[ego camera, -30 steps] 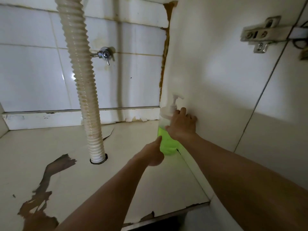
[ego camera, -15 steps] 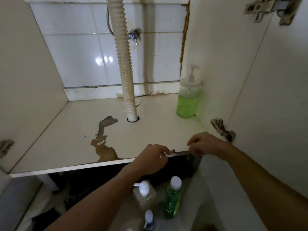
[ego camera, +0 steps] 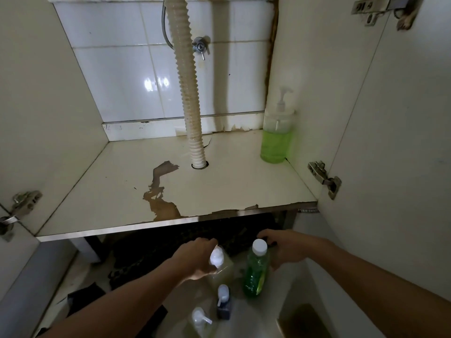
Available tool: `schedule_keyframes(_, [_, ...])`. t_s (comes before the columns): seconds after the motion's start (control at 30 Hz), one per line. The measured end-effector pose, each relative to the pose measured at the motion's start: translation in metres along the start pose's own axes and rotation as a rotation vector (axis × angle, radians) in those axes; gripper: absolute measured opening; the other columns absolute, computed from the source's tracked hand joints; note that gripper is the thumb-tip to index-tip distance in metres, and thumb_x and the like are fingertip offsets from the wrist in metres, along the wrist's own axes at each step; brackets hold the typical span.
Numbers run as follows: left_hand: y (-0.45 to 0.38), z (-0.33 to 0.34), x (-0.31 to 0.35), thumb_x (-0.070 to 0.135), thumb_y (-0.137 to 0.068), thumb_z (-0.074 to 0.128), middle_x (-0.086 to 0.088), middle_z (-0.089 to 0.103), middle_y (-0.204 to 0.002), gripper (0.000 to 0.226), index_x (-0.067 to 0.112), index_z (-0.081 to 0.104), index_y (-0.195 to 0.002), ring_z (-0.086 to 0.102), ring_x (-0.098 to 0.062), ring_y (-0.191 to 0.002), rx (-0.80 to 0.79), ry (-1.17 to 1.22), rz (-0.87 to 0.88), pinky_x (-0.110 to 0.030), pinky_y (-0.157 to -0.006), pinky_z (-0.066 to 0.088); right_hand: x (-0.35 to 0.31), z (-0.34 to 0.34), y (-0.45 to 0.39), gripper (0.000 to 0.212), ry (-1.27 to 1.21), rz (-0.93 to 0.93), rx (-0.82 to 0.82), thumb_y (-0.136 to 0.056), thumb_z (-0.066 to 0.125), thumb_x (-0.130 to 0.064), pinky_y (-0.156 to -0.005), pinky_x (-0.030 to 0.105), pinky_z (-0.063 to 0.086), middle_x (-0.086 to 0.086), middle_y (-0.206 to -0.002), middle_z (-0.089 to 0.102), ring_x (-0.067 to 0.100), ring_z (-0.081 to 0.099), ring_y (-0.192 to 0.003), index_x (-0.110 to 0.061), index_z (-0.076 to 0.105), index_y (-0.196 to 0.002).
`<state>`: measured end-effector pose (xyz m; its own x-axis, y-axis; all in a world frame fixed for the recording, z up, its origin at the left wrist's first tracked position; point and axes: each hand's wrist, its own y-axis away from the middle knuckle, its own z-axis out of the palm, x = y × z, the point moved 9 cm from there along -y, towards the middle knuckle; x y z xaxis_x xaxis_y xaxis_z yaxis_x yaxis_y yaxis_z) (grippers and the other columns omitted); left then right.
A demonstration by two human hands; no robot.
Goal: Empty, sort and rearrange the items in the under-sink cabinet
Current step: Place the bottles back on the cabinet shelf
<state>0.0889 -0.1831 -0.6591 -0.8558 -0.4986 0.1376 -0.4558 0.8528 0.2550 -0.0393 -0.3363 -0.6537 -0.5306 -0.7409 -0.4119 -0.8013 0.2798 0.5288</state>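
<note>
- While the green pump bottle (ego camera: 277, 132) stood upright in the cabinet's back right corner, against the side wall, I had both hands below the shelf edge (ego camera: 170, 222).
- My left hand (ego camera: 197, 258) curled round the clear pump bottle (ego camera: 218, 261), just beside the green capped bottle (ego camera: 256, 269).
- My right hand (ego camera: 285, 247) touched that capped bottle; whether it gripped, I could not tell.
- Lifting straight up by the bodies, I judged, would spare the two small dispensers (ego camera: 223, 301) nearer me than the capped bottle.

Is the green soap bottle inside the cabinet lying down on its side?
No, the green soap bottle stands upright on the cabinet floor, in the back right corner.
</note>
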Motion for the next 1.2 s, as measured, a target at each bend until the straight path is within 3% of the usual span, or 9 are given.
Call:
schedule_keyframes(0.13, [-0.005, 0.008, -0.003, 0.046, -0.082, 0.066, -0.004, 0.054, -0.132, 0.065, 0.024, 0.040, -0.137, 0.058, -0.024, -0.112, 0.014, 0.029, -0.053, -0.029, -0.082, 0.046, -0.018, 0.017, -0.009, 0.075, 0.001, -0.066, 0.030, -0.071, 0.081, -0.023, -0.099, 0.034, 0.043, -0.001, -0.134, 0.053, 0.021, 0.049, -0.122, -0.026, 0.042, -0.135])
schedule_keyframes(0.37, [-0.017, 0.010, 0.002, 0.045, -0.083, 0.066, -0.008, 0.060, -0.120, 0.052, 0.017, 0.051, -0.124, 0.062, -0.028, -0.102, 0.049, 0.040, -0.120, -0.034, -0.080, 0.051, -0.026, 0.026, -0.015, 0.061, -0.136, -0.118, 0.134, -0.068, 0.083, -0.024, -0.092, 0.036, 0.049, 0.000, -0.122, 0.058, 0.021, 0.055, -0.111, -0.022, 0.050, -0.119])
schedule_keyframes(0.57, [-0.016, 0.009, 0.004, 0.040, -0.082, 0.068, -0.008, 0.061, -0.118, 0.045, 0.015, 0.057, -0.118, 0.062, -0.027, -0.101, 0.093, 0.058, -0.110, -0.034, -0.080, 0.050, -0.023, 0.007, -0.007, 0.040, -0.195, -0.139, 0.242, -0.070, 0.079, -0.022, -0.072, 0.021, 0.045, -0.008, -0.099, 0.060, 0.014, 0.058, -0.094, -0.031, 0.051, -0.097])
schedule_keyframes(0.73, [-0.010, 0.004, 0.013, 0.036, -0.083, 0.069, -0.007, 0.061, -0.121, 0.045, 0.018, 0.056, -0.122, 0.061, -0.024, -0.105, 0.104, 0.098, -0.059, -0.031, -0.081, 0.048, -0.023, -0.026, 0.004, 0.033, -0.142, -0.137, 0.253, -0.071, 0.076, -0.023, -0.071, 0.019, 0.045, -0.007, -0.097, 0.062, 0.014, 0.060, -0.091, -0.030, 0.055, -0.097])
schedule_keyframes(0.87, [0.001, -0.027, 0.023, 0.036, -0.083, 0.068, -0.002, 0.062, -0.121, 0.041, 0.021, 0.056, -0.120, 0.059, -0.019, -0.107, 0.159, 0.090, 0.013, -0.026, -0.080, 0.045, -0.037, -0.051, 0.015, 0.030, -0.062, -0.152, 0.210, -0.069, 0.078, -0.029, -0.072, 0.023, 0.049, -0.010, -0.090, 0.062, 0.013, 0.060, -0.088, -0.033, 0.057, -0.090])
schedule_keyframes(1.03, [0.020, -0.078, 0.029, 0.038, -0.078, 0.073, -0.001, 0.063, -0.120, 0.042, 0.023, 0.059, -0.115, 0.055, -0.018, -0.109, 0.178, 0.116, 0.050, -0.029, -0.083, 0.045, -0.058, -0.079, 0.030, 0.034, -0.033, -0.146, 0.182, -0.070, 0.080, -0.031, -0.085, 0.036, 0.052, 0.002, -0.100, 0.066, 0.022, 0.062, -0.095, -0.019, 0.063, -0.097])
schedule_keyframes(1.2, [0.037, -0.141, 0.035, 0.038, -0.080, 0.072, 0.004, 0.061, -0.124, 0.043, 0.022, 0.060, -0.118, 0.049, -0.013, -0.113, 0.197, 0.145, 0.100, -0.028, -0.089, 0.042, -0.070, -0.115, 0.046, 0.024, -0.067, -0.178, 0.244, -0.072, 0.078, -0.029, -0.077, 0.033, 0.051, -0.001, -0.082, 0.064, 0.020, 0.061, -0.083, -0.016, 0.065, -0.087])
